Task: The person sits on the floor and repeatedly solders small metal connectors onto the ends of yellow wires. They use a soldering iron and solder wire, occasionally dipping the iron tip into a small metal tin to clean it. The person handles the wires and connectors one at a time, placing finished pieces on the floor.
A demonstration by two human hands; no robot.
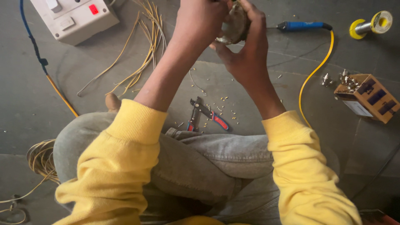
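Held part: a small round metal part [234,26] is held up above the floor [250,79], near the far edge of the view, between both hands; its top is cut off by the frame.
Right hand: the right hand [249,50] is cupped under and around the part, the grip closed on it with the fingers wrapped over its right side.
Left hand: the left hand [201,21] is pressed against the part's left side; its fingers are hidden behind the wrist, so how far that grip is closed cannot be told.
Slip risk: the part is judged likely to drop onto the floor if either hand is eased, since it is carried by the hands alone with nothing beneath it.
Soldering iron: a blue-handled soldering iron [302,26] lies on the floor just right of the hands, its yellow cord [314,71] curving back towards the right sleeve; the cord could be snagged by the forearm and the iron dragged, and a burn is possible if the tip is hot, which cannot be told.
Wire stripper: a red-and-blue wire stripper [206,114] lies before the knees among small wire clippings [225,109], which could be knelt on or scattered.
Loose wires: yellow wires [143,50] are spread beside the white switch box [75,16] at the far left corner, where a moving elbow could catch them.
Cardboard box: a small cardboard box [368,98] of metal fittings and a spool of solder [371,26] sit to the right, well apart from the hands.
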